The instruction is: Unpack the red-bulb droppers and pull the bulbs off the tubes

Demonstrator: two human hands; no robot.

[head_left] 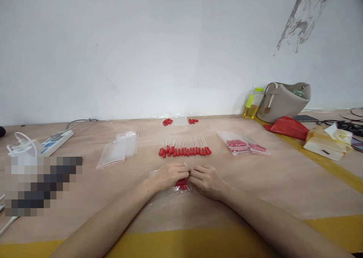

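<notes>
Close in front of me, a clear plastic bag (185, 188) with red pieces in it lies on the table. My left hand (170, 175) reaches over the bag from the left, its fingers pinched at the bag's right edge. Meeting it there, my right hand (207, 181) has its fingers curled and pressed together on the same edge. The hands cover part of the bag and its contents. Just beyond them, droppers (185, 147) with red bulbs and thin clear tubes lie in a row, bulbs toward me.
Flat clear bags (117, 150) lie to the left; filled bags (241, 144) with red bulbs lie to the right. More red bulbs (168, 122) sit by the wall. A power strip (56, 141), a bottle (252, 104), a grey handbag (287, 103) and a tissue pack (329, 142) stand farther out.
</notes>
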